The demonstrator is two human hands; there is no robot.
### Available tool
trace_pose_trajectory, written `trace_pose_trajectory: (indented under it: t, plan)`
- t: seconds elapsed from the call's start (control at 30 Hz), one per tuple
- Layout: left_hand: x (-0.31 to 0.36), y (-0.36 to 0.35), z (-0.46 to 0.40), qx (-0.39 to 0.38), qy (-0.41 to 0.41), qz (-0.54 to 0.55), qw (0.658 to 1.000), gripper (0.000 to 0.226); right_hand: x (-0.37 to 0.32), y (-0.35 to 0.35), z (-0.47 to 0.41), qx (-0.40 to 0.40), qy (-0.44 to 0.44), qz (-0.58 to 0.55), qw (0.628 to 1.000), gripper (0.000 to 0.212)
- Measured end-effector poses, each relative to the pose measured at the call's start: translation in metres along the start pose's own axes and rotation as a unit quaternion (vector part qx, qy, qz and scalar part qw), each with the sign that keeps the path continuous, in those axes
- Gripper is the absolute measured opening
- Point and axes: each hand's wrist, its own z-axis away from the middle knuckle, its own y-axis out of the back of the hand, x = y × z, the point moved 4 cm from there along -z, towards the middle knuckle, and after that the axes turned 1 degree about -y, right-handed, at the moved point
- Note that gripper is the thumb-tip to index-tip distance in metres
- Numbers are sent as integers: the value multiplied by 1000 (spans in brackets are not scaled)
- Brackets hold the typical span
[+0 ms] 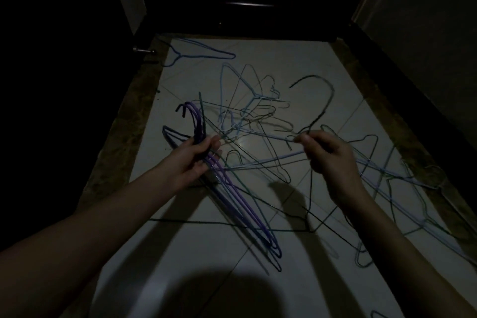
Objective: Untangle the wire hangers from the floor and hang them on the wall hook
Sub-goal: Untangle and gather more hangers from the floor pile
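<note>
My left hand [197, 160] grips a bunch of several wire hangers [237, 201], purple, blue and dark, by their necks; their hooks stick up above my fingers and their bodies trail down to the right. My right hand [327, 155] pinches the neck of a dark green hanger [325, 100] whose large hook curves up above it. Between and beyond my hands a tangle of pale blue and grey hangers [254, 108] lies on the white tiled floor [296, 59]. One blue hanger [204, 54] lies apart at the far left. No wall hook is visible.
More tangled hangers [402, 188] spread along the floor's right side. Dark walls close in on both sides, with a door handle [144, 51] at the left and a dark doorway ahead. The scene is dim; my shadow [222, 294] covers the near floor.
</note>
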Motion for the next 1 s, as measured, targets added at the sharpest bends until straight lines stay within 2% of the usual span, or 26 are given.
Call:
trace_pose_trajectory:
  t: [0.17, 0.4, 0.63, 0.87, 1.0]
  plan:
    - [2, 8, 1, 10, 3, -7, 1000, 16, -1, 10, -7, 11, -17, -24, 1000, 21]
    - [8, -14, 9, -7, -34, -58, 998, 13, 1, -10, 2, -36, -46, -47, 997, 18]
    - [2, -32, 17, -49, -19, -80, 995, 26, -6, -45, 5, -23, -35, -59, 997, 5]
    - [-7, -45, 23, -102, -11, -142, 985, 46, -10, -71, 2, -45, 32, 101, 993, 3]
    - [-6, -49, 22, -103, -6, -145, 984, 41, -11, -72, 4, -55, 78, 185, 978, 7]
